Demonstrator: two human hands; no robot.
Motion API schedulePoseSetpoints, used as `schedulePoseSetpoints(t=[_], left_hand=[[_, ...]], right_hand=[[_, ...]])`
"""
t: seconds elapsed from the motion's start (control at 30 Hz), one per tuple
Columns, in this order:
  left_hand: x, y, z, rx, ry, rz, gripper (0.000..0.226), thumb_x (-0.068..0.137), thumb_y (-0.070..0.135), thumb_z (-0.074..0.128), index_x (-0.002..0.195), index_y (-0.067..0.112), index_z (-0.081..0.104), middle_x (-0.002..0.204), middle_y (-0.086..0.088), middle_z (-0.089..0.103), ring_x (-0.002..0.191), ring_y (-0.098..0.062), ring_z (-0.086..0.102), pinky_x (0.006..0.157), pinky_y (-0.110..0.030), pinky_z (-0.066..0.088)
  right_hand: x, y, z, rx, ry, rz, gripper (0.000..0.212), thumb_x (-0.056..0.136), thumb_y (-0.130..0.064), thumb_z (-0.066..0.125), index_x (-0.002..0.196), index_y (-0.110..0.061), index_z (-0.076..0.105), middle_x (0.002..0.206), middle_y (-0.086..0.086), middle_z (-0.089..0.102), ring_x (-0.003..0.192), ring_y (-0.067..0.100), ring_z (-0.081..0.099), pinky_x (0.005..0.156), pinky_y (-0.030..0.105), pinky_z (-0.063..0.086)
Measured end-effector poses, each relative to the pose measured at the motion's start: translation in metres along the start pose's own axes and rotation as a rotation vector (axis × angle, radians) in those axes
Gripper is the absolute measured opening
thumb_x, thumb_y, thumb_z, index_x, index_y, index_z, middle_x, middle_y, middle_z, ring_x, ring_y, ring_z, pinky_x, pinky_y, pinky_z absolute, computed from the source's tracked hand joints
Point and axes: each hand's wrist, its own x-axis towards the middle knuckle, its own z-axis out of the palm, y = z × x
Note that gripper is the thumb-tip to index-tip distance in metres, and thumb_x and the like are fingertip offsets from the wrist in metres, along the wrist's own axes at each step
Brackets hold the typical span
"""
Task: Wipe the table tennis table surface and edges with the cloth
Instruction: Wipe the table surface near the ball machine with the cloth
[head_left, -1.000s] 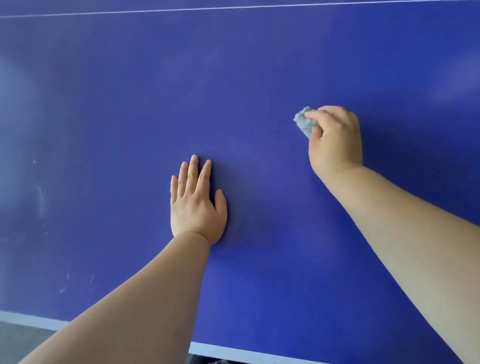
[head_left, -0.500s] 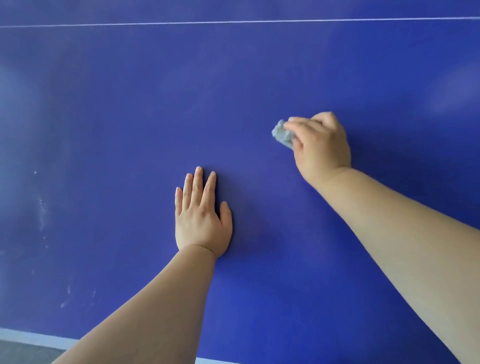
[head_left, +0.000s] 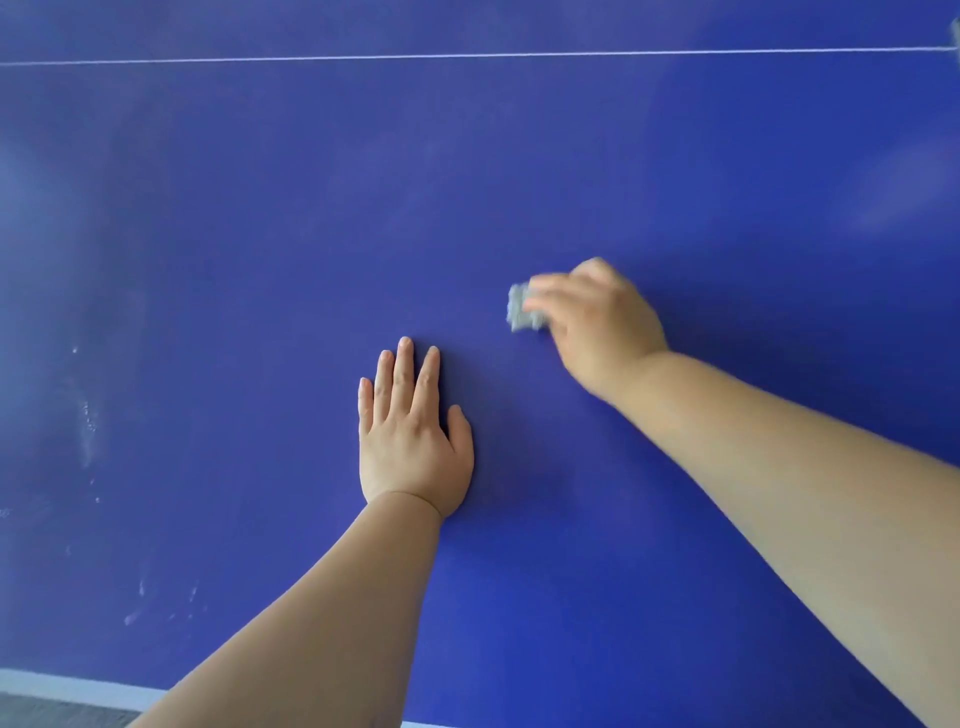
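The blue table tennis table (head_left: 260, 234) fills almost the whole view. My right hand (head_left: 597, 322) grips a small bunched grey cloth (head_left: 522, 309) and holds it against the surface right of centre; hand and cloth are blurred. Only the cloth's left part shows beyond my fingers. My left hand (head_left: 413, 436) lies flat on the table, fingers straight and together, a little left of and nearer than the cloth.
A thin white line (head_left: 467, 55) crosses the table at the far side. The white near edge (head_left: 67, 688) shows at the bottom left, with grey floor below it. Pale smudges (head_left: 88, 415) mark the surface at the left.
My right hand has slid the cloth leftward and nearer across the table, closer to my left hand. The left hand stays flat in place. The view has tilted slightly.
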Motion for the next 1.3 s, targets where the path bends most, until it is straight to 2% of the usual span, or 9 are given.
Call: schedulePoseSetpoints(t=[0.1, 0.17, 0.4, 0.53, 0.63, 0.9, 1.03, 1.17, 1.3], left_hand=[[0.000, -0.001, 0.001, 0.004, -0.004, 0.007, 0.070, 0.096, 0.042, 0.025, 0.164, 0.024, 0.024, 0.174, 0.001, 0.010, 0.160, -0.021, 0.002, 0.130, -0.041, -0.002], [0.000, -0.001, 0.001, 0.013, -0.027, 0.009, 0.070, 0.097, 0.041, 0.024, 0.165, 0.024, 0.020, 0.174, 0.001, 0.006, 0.161, -0.021, -0.001, 0.130, -0.041, -0.003], [0.010, 0.008, -0.009, -0.016, -0.095, 0.093, 0.069, 0.098, 0.035, 0.023, 0.165, 0.018, 0.022, 0.174, -0.001, 0.004, 0.161, -0.023, -0.002, 0.130, -0.042, -0.002], [0.060, 0.030, -0.016, -0.087, -0.054, 0.115, 0.062, 0.104, 0.033, 0.038, 0.164, 0.020, 0.025, 0.174, 0.001, 0.007, 0.161, -0.021, -0.003, 0.130, -0.039, -0.006], [0.111, 0.054, -0.017, -0.089, -0.022, 0.102, 0.063, 0.105, 0.035, 0.035, 0.165, 0.021, 0.020, 0.174, 0.002, 0.005, 0.160, -0.019, -0.004, 0.129, -0.037, -0.007], [0.143, 0.064, -0.004, -0.019, -0.002, 0.120, 0.065, 0.100, 0.037, 0.033, 0.164, 0.024, 0.024, 0.174, 0.002, 0.010, 0.160, -0.020, 0.004, 0.130, -0.041, -0.001], [0.145, 0.065, -0.007, -0.017, -0.014, 0.108, 0.066, 0.099, 0.039, 0.032, 0.163, 0.026, 0.024, 0.174, 0.003, 0.010, 0.160, -0.020, 0.003, 0.130, -0.041, -0.001], [0.143, 0.065, -0.005, -0.020, -0.005, 0.109, 0.067, 0.097, 0.042, 0.029, 0.163, 0.027, 0.025, 0.174, 0.004, 0.011, 0.160, -0.019, 0.003, 0.130, -0.039, -0.002], [0.145, 0.065, -0.003, -0.029, -0.006, 0.107, 0.068, 0.097, 0.040, 0.032, 0.163, 0.027, 0.026, 0.174, 0.004, 0.012, 0.160, -0.019, 0.003, 0.130, -0.040, 0.000]], right_hand=[[0.015, -0.008, 0.007, 0.071, -0.002, 0.262, 0.034, 0.091, -0.011, 0.047, 0.098, -0.025, 0.078, 0.099, -0.013, 0.071, 0.095, 0.026, 0.055, 0.081, 0.049, 0.056], [-0.020, -0.033, 0.013, 0.137, -0.079, 0.152, 0.041, 0.089, -0.028, 0.034, 0.093, -0.033, 0.074, 0.100, -0.014, 0.069, 0.093, 0.017, 0.052, 0.088, 0.048, 0.052], [-0.136, -0.050, 0.001, 0.076, -0.281, -0.374, 0.033, 0.095, 0.001, 0.055, 0.105, -0.026, 0.070, 0.126, -0.015, 0.065, 0.090, 0.018, 0.051, 0.077, 0.031, 0.044], [-0.026, 0.019, -0.015, -0.094, -0.042, 0.097, 0.035, 0.089, 0.006, 0.052, 0.095, -0.020, 0.075, 0.099, -0.006, 0.069, 0.082, 0.026, 0.047, 0.070, 0.042, 0.051], [-0.001, 0.037, -0.016, -0.096, 0.093, 0.353, 0.033, 0.088, 0.005, 0.057, 0.103, -0.015, 0.077, 0.107, 0.001, 0.071, 0.085, 0.034, 0.052, 0.073, 0.046, 0.052], [-0.110, -0.008, -0.006, 0.103, -0.163, -0.270, 0.021, 0.102, -0.008, 0.058, 0.107, -0.022, 0.073, 0.126, -0.004, 0.066, 0.088, 0.023, 0.057, 0.073, 0.037, 0.049], [-0.019, 0.080, -0.027, -0.066, 0.175, 0.197, 0.035, 0.090, 0.006, 0.055, 0.104, -0.015, 0.078, 0.112, 0.006, 0.069, 0.087, 0.035, 0.057, 0.076, 0.045, 0.052], [0.043, 0.115, -0.024, -0.132, 0.247, 0.669, 0.037, 0.090, 0.005, 0.056, 0.118, -0.013, 0.073, 0.119, 0.010, 0.065, 0.101, 0.038, 0.054, 0.083, 0.049, 0.050], [0.026, 0.047, 0.006, 0.026, 0.151, 0.163, 0.032, 0.091, 0.003, 0.054, 0.102, -0.017, 0.078, 0.108, 0.008, 0.070, 0.080, 0.033, 0.055, 0.075, 0.042, 0.049]])
